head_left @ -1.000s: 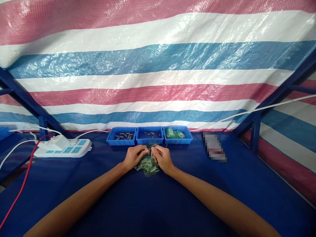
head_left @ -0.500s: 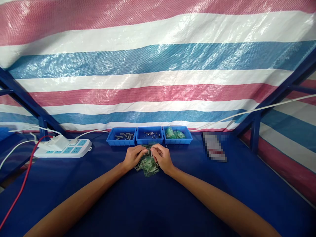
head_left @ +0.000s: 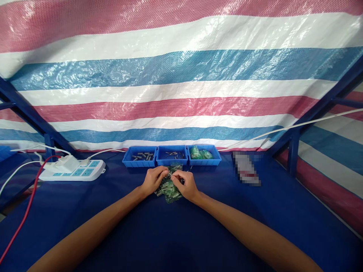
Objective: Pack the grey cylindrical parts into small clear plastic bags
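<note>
My left hand (head_left: 154, 180) and my right hand (head_left: 186, 184) meet over a pile of small metal pieces on clear green plastic (head_left: 171, 192). Thumb and fingers of each hand are pinched together. A thin, light-coloured metal piece (head_left: 170, 174) shows between the fingertips, its right end in my right hand. Whatever my left fingers grip is too small to tell. Just beyond stand three blue bins: the left bin (head_left: 139, 164) has grey cylindrical pieces, the middle bin (head_left: 172, 161) thin metal pins, and the right bin (head_left: 204, 162) green plastic packets.
At the left lies a white power strip (head_left: 98, 172) with plugs and white cables, and a red cable (head_left: 33, 194) runs past it. A blurred flat object (head_left: 246, 169) rests at the right. Striped sheeting (head_left: 181, 87) hangs behind the blue table (head_left: 176, 238).
My right hand has shifted slightly down and turned, its fingertips now pointing left. A grey cylindrical piece seen between the hands before is no longer visible there; a thin light piece shows instead.
</note>
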Demonstrator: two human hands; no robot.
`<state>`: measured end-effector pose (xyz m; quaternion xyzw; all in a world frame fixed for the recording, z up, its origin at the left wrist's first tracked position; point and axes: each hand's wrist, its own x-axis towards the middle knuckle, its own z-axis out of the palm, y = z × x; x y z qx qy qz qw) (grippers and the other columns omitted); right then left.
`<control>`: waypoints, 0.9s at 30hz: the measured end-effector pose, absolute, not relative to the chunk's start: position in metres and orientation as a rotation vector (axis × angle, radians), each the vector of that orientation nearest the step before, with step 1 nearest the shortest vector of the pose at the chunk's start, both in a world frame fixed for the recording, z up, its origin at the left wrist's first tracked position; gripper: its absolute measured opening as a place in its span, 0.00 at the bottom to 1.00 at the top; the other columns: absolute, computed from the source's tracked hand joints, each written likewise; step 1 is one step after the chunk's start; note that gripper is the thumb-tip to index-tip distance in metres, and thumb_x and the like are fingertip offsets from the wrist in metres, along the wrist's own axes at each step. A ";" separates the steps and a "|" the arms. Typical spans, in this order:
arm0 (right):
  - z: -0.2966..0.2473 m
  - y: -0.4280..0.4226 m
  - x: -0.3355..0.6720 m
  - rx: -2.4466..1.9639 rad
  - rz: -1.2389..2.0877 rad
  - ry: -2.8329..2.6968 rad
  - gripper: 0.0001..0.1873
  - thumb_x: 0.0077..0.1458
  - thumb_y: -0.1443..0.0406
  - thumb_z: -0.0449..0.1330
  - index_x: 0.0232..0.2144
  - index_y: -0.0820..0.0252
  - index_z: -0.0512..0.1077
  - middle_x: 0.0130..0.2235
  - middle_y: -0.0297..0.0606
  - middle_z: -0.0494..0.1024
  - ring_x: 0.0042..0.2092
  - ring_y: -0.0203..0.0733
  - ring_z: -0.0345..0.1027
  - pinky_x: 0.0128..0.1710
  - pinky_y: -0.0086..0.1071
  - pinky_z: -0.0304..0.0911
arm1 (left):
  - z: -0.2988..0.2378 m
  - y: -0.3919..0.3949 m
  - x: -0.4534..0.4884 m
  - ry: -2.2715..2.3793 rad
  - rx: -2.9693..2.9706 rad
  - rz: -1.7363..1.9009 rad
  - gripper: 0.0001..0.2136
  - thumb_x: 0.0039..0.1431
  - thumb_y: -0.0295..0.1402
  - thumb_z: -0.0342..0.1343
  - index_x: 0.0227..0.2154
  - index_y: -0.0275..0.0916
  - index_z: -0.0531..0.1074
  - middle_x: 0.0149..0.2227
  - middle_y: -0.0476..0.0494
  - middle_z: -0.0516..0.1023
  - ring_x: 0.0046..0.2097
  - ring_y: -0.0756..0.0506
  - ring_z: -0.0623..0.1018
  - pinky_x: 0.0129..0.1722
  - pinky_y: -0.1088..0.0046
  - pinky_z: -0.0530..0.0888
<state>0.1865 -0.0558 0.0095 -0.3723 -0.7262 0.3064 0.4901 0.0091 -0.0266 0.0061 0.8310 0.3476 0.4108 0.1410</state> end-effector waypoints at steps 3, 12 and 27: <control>0.010 -0.057 0.186 -0.894 0.713 -1.794 0.13 0.57 0.61 0.52 0.22 0.61 0.67 0.20 0.31 0.64 0.21 0.32 0.55 0.24 0.28 0.51 | 0.006 -0.026 0.009 1.000 2.388 1.168 0.13 0.65 0.36 0.43 0.32 0.35 0.69 0.26 0.48 0.72 0.26 0.52 0.70 0.28 0.79 0.66; 0.006 -0.053 0.188 -0.957 0.865 -1.625 0.15 0.58 0.58 0.51 0.26 0.60 0.68 0.17 0.29 0.61 0.20 0.32 0.54 0.20 0.26 0.52 | 0.006 -0.027 0.009 0.873 2.558 1.193 0.13 0.64 0.36 0.46 0.28 0.36 0.69 0.24 0.47 0.72 0.25 0.52 0.70 0.26 0.78 0.65; 0.006 -0.053 0.186 -0.958 0.729 -1.747 0.16 0.59 0.60 0.51 0.24 0.62 0.70 0.20 0.30 0.62 0.22 0.32 0.53 0.23 0.27 0.49 | 0.007 -0.028 0.008 0.999 2.372 1.206 0.12 0.64 0.35 0.46 0.29 0.36 0.70 0.25 0.49 0.72 0.24 0.53 0.70 0.27 0.79 0.65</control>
